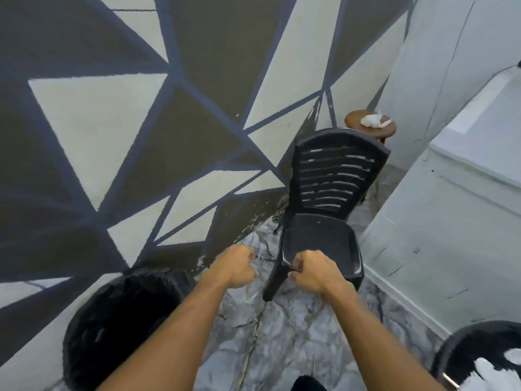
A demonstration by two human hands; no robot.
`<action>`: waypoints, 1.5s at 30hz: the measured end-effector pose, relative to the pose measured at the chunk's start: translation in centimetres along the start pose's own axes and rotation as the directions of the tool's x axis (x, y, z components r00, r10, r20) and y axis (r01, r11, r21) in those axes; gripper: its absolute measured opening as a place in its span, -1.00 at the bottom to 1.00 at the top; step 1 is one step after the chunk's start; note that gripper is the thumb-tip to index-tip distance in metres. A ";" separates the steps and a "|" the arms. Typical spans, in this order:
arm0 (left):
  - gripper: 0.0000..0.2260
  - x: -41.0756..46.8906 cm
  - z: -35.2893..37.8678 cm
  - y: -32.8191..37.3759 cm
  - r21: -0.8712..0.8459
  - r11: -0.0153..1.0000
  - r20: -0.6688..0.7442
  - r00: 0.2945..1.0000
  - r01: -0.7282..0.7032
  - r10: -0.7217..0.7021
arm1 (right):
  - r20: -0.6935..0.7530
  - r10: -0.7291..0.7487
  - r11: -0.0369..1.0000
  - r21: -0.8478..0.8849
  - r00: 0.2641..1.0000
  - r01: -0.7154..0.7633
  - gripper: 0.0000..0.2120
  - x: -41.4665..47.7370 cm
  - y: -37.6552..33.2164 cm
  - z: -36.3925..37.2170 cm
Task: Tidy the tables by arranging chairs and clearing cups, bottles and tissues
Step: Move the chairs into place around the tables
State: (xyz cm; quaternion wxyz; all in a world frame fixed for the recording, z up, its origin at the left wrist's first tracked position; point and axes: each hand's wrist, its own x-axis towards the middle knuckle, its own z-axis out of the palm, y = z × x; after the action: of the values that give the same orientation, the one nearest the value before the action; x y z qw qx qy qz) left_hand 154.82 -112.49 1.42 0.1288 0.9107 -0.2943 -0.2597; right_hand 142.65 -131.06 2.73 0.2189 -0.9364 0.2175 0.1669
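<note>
A black plastic chair [324,210] with a slatted back stands on the cracked floor, close to the patterned wall, its seat facing me. My right hand [313,270] grips the front left corner of the seat, fingers curled round the edge. To its left, my left hand [235,266] hangs in a loose fist, apart from the chair and holding nothing. Behind the chair a small round brown table [375,128] carries crumpled white tissue [373,120].
A wall painted with dark and pale triangles [141,122] runs along the left. A pale wall and ledge [451,207] close the right side. A black round object [121,328] sits at lower left, another black-and-white one [485,359] at lower right.
</note>
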 end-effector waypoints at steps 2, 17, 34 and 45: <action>-0.70 3.3 -1.6 0.9 0.024 0.999 0.012 0.999 -0.037 0.037 | -0.015 0.036 0.999 0.041 0.999 -0.035 -0.75 2.6 0.7 -1.2; -0.63 30.0 -12.7 8.6 0.119 0.981 -0.130 0.977 -0.152 0.168 | -0.187 0.033 0.976 0.218 0.982 0.008 -0.57 27.7 5.4 -14.8; -0.37 59.4 -23.8 13.5 0.389 0.778 0.159 0.868 -0.492 0.470 | -0.128 0.778 0.400 0.856 0.616 -0.327 0.24 50.3 5.0 -21.6; 0.07 60.6 -19.3 27.2 0.138 0.205 0.414 0.245 -0.969 0.877 | -0.146 0.824 0.206 0.977 0.547 -0.048 0.20 39.7 8.4 -22.4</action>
State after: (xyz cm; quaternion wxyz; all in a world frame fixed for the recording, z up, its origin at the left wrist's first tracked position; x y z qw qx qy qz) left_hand 194.58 -169.01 3.94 0.0489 0.5129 -0.8382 -0.1788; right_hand 177.24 -161.93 2.68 0.5314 -0.5174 0.6150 -0.2676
